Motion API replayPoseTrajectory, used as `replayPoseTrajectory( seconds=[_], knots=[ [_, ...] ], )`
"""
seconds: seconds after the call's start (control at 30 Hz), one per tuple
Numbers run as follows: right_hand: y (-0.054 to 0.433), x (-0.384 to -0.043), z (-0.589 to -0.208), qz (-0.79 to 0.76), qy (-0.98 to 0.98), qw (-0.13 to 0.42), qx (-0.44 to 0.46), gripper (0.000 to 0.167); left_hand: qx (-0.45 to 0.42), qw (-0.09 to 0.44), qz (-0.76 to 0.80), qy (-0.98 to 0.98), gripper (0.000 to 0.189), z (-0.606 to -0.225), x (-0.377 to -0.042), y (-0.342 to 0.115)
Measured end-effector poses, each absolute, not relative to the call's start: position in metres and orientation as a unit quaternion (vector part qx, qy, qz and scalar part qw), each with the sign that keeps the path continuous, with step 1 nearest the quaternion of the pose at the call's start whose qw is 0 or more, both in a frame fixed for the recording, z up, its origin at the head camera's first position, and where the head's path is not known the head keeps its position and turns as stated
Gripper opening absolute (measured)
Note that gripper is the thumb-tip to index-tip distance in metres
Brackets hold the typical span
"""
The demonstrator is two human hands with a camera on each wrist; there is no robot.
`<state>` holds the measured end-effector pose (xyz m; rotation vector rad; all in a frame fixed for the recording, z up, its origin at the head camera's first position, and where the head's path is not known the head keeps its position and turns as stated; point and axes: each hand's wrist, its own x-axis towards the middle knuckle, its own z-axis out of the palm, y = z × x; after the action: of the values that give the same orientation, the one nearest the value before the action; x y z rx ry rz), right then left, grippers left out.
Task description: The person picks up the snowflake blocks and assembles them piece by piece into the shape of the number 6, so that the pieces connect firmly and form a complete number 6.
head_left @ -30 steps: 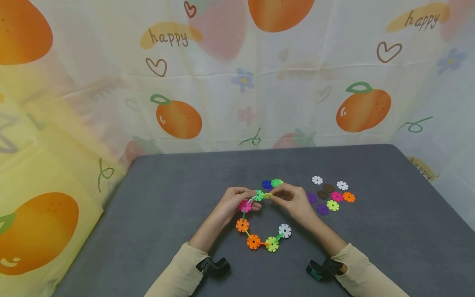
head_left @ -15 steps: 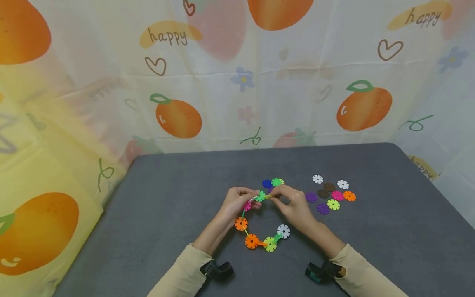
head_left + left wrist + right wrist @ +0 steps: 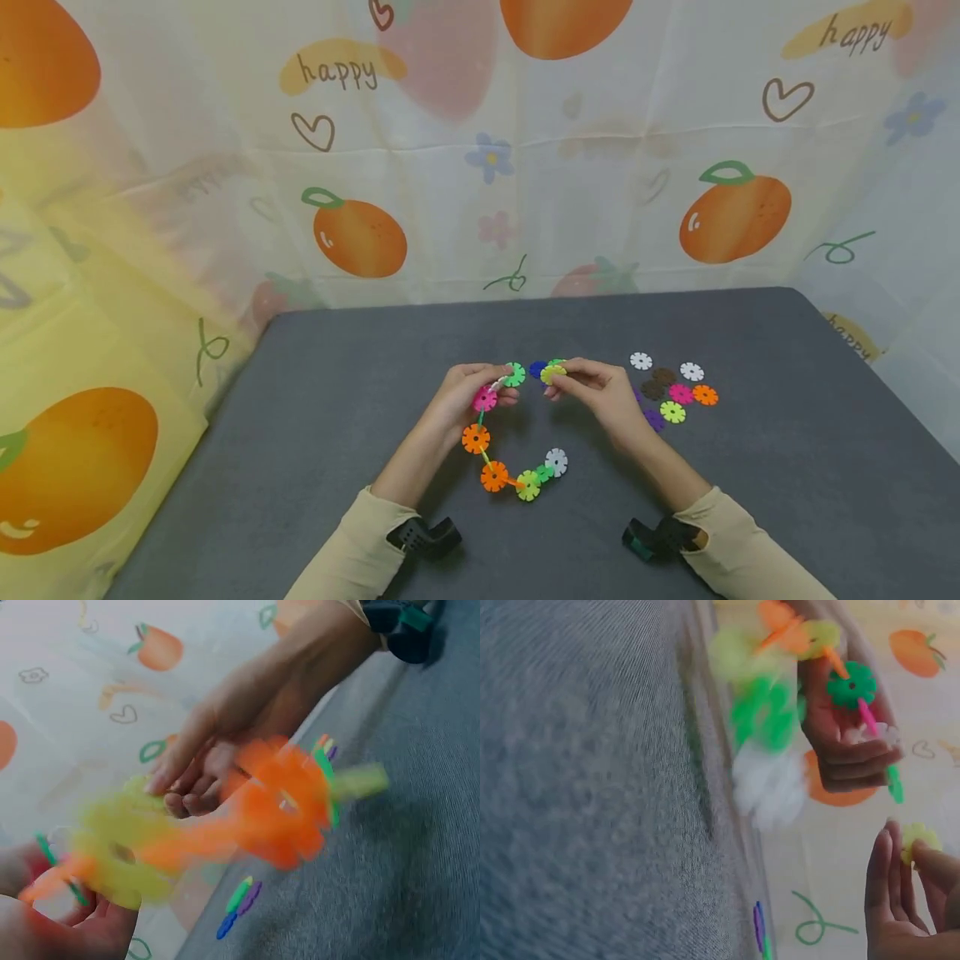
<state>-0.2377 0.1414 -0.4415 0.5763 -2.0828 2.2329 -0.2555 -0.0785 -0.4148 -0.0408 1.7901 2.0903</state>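
Backdrop: pale cloth point(image 3: 600, 100) printed with oranges point(image 3: 360, 239), hearts point(image 3: 787, 100) and flowers.
Writing: "happy" reads in three spots, upper left point(image 3: 337, 73), upper right point(image 3: 857, 33) and beside the tabletop's right edge point(image 3: 849, 337).
Tabletop: dark grey point(image 3: 345, 400).
Left hand point(image 3: 461, 396): thumb and fingers grip the chain near one end, at a white piece between the pink disc point(image 3: 484, 400) and the green end disc point(image 3: 515, 375).
Chain point(image 3: 494, 477): slotted discs joined in an open curve between the forearms, ending in another white disc point(image 3: 556, 462); blurred in both wrist views.
Right hand point(image 3: 603, 392): thumb and fingers pinch a yellow disc point(image 3: 553, 374), apart from the chain.
Loose discs: blue point(image 3: 537, 369) and green ones behind the right hand; white, brown, pink, orange, yellow and purple ones point(image 3: 681, 394) to its right.
Change: half a second ago, yellow met the green end disc; now a gap separates them, and the curve sits farther left.
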Motion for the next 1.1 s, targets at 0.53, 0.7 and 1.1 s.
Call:
replayPoseTrajectory(
  seconds=[0.53, 0.7, 1.1],
  knots=[
    [0.136, -0.233, -0.433, 0.709, -0.671, 0.043, 0.215, 0.014, 0.011, 0.204, 0.708, 0.676, 0.035, -0.407, -0.251, -0.075],
    [0.134, -0.231, -0.434, 0.694, -0.679, 0.050, 0.236, 0.011, 0.011, 0.209, 0.703, 0.680, 0.037, -0.408, -0.249, -0.077],
    [0.125, -0.223, -0.437, 0.663, -0.700, 0.110, 0.242, 0.003, 0.004, 0.173, 0.706, 0.687, 0.032, -0.411, -0.245, -0.069]
  ],
)
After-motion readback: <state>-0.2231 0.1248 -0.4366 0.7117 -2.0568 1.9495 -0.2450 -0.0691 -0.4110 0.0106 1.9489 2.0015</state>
